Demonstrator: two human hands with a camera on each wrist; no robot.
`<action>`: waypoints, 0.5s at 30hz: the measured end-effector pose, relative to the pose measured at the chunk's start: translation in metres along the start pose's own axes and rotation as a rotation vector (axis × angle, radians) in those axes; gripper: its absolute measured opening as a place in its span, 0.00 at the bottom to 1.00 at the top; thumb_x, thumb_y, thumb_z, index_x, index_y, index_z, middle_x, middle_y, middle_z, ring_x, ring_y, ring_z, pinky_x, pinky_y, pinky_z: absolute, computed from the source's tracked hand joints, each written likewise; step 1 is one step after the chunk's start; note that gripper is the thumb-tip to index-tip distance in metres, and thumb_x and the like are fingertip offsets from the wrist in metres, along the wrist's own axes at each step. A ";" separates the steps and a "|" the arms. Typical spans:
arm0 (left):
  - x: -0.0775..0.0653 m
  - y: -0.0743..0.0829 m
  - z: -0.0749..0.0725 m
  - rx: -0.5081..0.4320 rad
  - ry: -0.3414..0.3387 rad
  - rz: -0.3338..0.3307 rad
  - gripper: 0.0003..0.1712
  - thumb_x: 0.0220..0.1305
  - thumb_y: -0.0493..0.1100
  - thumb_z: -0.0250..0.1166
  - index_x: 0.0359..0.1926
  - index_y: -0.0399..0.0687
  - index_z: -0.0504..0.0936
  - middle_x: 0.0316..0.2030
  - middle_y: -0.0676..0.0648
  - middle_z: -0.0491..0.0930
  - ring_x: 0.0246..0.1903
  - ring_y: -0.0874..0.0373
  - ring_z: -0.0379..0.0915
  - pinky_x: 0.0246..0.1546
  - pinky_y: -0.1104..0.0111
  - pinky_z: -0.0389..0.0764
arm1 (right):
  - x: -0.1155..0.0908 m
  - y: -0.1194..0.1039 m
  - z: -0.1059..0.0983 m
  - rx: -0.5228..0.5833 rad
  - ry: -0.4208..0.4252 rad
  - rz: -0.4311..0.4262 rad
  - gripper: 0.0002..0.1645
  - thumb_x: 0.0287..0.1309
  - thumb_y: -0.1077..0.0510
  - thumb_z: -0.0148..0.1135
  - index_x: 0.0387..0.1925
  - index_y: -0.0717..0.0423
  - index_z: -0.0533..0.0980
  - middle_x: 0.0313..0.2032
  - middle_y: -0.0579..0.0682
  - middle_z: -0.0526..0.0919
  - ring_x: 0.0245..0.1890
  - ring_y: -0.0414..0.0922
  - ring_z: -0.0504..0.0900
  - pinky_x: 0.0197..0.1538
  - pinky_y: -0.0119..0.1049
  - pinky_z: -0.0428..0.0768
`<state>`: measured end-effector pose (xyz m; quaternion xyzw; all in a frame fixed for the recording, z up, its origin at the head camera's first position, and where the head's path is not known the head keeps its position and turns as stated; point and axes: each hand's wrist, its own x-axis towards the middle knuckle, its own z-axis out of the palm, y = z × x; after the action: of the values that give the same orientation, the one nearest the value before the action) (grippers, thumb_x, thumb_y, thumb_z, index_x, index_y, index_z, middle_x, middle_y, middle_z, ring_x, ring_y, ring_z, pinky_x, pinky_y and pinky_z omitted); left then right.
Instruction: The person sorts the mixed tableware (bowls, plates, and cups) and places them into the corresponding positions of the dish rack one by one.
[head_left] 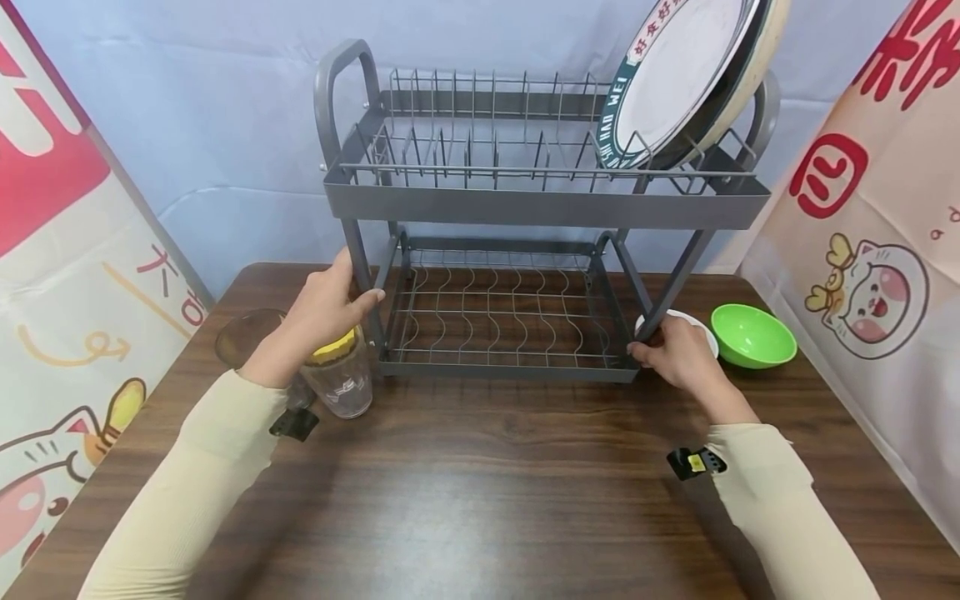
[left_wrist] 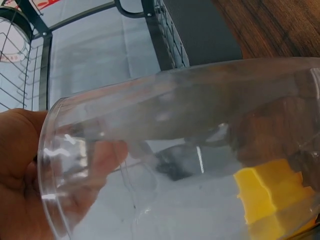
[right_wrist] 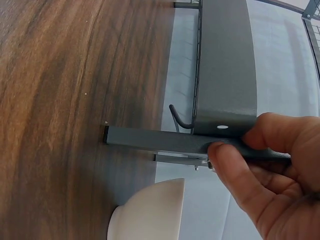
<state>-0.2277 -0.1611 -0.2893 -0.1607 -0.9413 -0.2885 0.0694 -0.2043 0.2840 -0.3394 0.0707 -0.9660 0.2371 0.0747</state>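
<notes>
A grey two-tier dish rack [head_left: 547, 207] stands on the wooden table. At its left side, my left hand [head_left: 318, 312] holds the upright post, with the thumb across the front. My right hand [head_left: 682, 354] grips the right front leg [right_wrist: 165, 140] low down, thumb and fingers pinching it in the right wrist view. On the upper tier, a white plate with a green-and-red lettered rim [head_left: 675, 75] leans at the right, another round dish behind it. Just below my left hand is a clear cup [left_wrist: 165, 115] with a yellow part [head_left: 335, 348].
A brownish see-through vessel [head_left: 247, 333] is partly hidden behind my left wrist. Beyond my right hand are a white bowl [right_wrist: 150, 212] and a bright green bowl [head_left: 752, 336]. Printed cloths hang at both sides, and a pale blue cloth [head_left: 225, 167] hangs behind the rack.
</notes>
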 end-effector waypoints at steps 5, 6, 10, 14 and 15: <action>-0.009 0.001 -0.005 0.030 -0.046 -0.020 0.30 0.62 0.49 0.62 0.54 0.37 0.59 0.31 0.43 0.77 0.31 0.49 0.75 0.34 0.56 0.73 | 0.000 0.001 0.000 0.003 0.001 0.000 0.11 0.51 0.59 0.66 0.26 0.63 0.75 0.17 0.48 0.77 0.21 0.48 0.75 0.26 0.40 0.68; -0.011 0.001 -0.006 0.031 -0.055 -0.027 0.32 0.61 0.50 0.62 0.55 0.36 0.58 0.32 0.42 0.77 0.32 0.48 0.76 0.35 0.56 0.73 | 0.000 0.001 0.000 0.003 0.001 0.000 0.11 0.51 0.59 0.66 0.26 0.63 0.75 0.17 0.48 0.77 0.21 0.48 0.75 0.26 0.40 0.68; -0.021 -0.002 -0.011 0.039 -0.058 0.000 0.35 0.60 0.51 0.64 0.58 0.35 0.59 0.42 0.37 0.77 0.42 0.45 0.75 0.43 0.52 0.72 | 0.000 0.001 0.001 0.003 0.002 -0.002 0.11 0.51 0.58 0.66 0.26 0.63 0.76 0.17 0.48 0.77 0.21 0.47 0.75 0.26 0.40 0.68; -0.028 -0.006 -0.015 0.063 -0.050 0.063 0.31 0.56 0.50 0.67 0.54 0.38 0.66 0.46 0.37 0.76 0.47 0.45 0.72 0.45 0.51 0.71 | 0.000 0.002 0.001 0.008 0.000 0.003 0.10 0.51 0.58 0.66 0.26 0.63 0.76 0.17 0.47 0.78 0.21 0.47 0.77 0.26 0.40 0.69; -0.029 -0.007 -0.016 0.075 -0.048 0.074 0.31 0.55 0.50 0.68 0.53 0.39 0.67 0.45 0.38 0.76 0.47 0.45 0.71 0.45 0.51 0.71 | 0.000 0.002 0.001 0.009 0.000 0.005 0.10 0.51 0.58 0.66 0.26 0.63 0.76 0.17 0.48 0.78 0.21 0.47 0.77 0.26 0.40 0.69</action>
<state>-0.2018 -0.1832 -0.2859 -0.1996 -0.9463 -0.2462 0.0634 -0.2049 0.2850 -0.3411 0.0684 -0.9651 0.2417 0.0738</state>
